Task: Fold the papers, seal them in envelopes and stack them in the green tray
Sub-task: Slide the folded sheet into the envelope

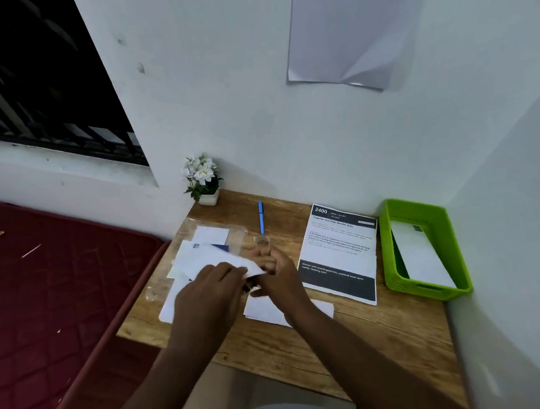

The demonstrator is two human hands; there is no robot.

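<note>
Head view: your left hand (209, 285) and right hand (274, 275) both pinch a paper (221, 259); 1 envelope (422, 253) sits in the tray (392, 253), well right of your hands; more unsealed.

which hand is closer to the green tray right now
Right. The right hand is at the desk's middle, with the printed sheet between it and the green tray. The left hand is just beyond it, farther from the tray, gripping the white paper.
</note>
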